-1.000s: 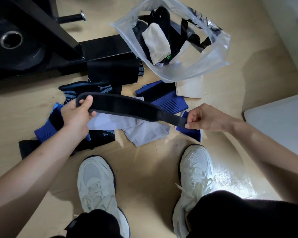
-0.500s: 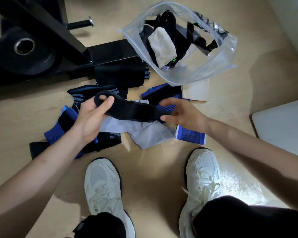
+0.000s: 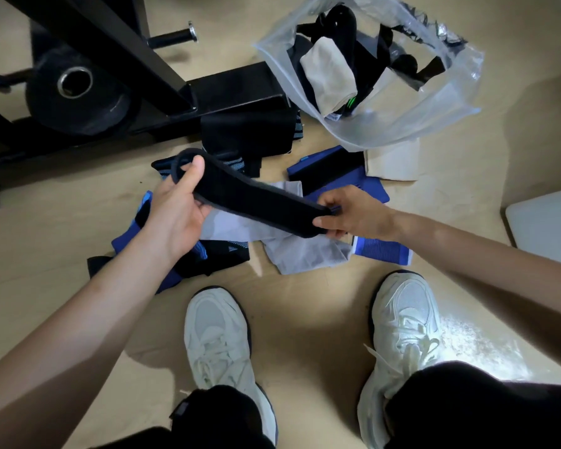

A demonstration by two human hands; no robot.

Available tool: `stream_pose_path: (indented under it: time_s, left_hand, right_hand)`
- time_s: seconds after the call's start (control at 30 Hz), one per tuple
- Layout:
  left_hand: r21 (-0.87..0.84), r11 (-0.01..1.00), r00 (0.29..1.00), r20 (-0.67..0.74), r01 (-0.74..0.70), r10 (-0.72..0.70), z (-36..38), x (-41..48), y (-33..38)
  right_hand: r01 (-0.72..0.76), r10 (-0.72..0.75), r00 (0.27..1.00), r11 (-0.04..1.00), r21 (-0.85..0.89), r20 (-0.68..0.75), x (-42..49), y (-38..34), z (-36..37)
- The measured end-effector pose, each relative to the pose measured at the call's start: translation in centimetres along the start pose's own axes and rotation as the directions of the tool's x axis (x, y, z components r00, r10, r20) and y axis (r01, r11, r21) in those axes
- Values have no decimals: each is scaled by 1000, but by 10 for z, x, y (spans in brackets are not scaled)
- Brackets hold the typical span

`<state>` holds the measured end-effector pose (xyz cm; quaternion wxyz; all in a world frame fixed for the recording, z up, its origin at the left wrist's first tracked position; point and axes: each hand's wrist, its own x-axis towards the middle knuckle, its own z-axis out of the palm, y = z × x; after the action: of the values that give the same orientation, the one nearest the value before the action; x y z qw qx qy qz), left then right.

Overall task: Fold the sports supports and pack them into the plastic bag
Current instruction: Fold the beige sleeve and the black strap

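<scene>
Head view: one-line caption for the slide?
Left hand and right hand hold a folded black strap above loose supports on the floor, the open plastic bag beyond.

Likely a gym: weight plate point(image 3: 75, 92), black rack frame point(image 3: 136, 56).

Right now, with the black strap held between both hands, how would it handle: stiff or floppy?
Probably semi-floppy: the black strap curls over at the left hand yet spans to the right hand with little sag. Likely light, since fingertip pinches hold it. Its fabric-looking surface probably isn't slippery.
</scene>
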<state>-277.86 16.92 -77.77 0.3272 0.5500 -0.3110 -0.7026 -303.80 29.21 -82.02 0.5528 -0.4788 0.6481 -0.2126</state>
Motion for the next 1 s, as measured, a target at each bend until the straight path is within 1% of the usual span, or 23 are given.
stream_pose_path:
  time_s: [0.07,0.1,0.23,0.37,0.43,0.5,0.57,0.6,0.67,0.73,0.83,0.9,1.0]
  left_hand:
    - [18,1000,998,-54,20,-19,-7,1,-5]
    - [25,999,997,-75,27,-25,-9,1,-8]
    - [41,999,983,-184,19,-11,-10,-1,-15]
    - [100,994,970,-242,50,-25,-12,1,-16]
    - [142,988,965,-261,58,-20,-16,4,-15]
    - [165,985,965,-263,53,-8,-20,7,-14]
    - [164,986,971,-238,42,-2,-21,8,-14]
    - [160,987,974,-227,36,1,-19,8,-15]
    - [158,987,976,-219,24,12,-15,6,-17]
    - [161,987,972,-236,17,22,-12,8,-18]
    - [139,990,961,-276,26,14,-14,12,-17]
    - [181,983,971,-239,31,13,-17,15,-17]
    - [233,972,984,-174,12,30,-16,15,-19]
  right_hand:
    - [-15,15,999,1000,5,-29,-13,11,0]
    - [-11,11,999,1000,-19,-44,-19,15,0]
    - [-38,34,997,998,-52,-73,-33,24,2]
    - [-64,61,993,998,-23,-98,-38,24,0]
    - [-64,59,987,998,-28,-147,-40,22,-6]
    - [-46,11,975,986,-157,-220,-42,20,-13]
    - [-61,-20,967,950,-307,-256,-43,19,-20]
    - [-84,-12,966,931,-356,-259,-42,19,-22]
    - [-152,49,963,910,-386,-263,-39,24,-25]
    - [-192,103,957,926,-325,-270,-38,30,-29]
    - [-176,151,961,980,-92,-231,-41,40,-36]
    - [-155,156,969,988,20,-193,-47,45,-41]
    - [-102,126,969,988,117,-214,-56,43,-43]
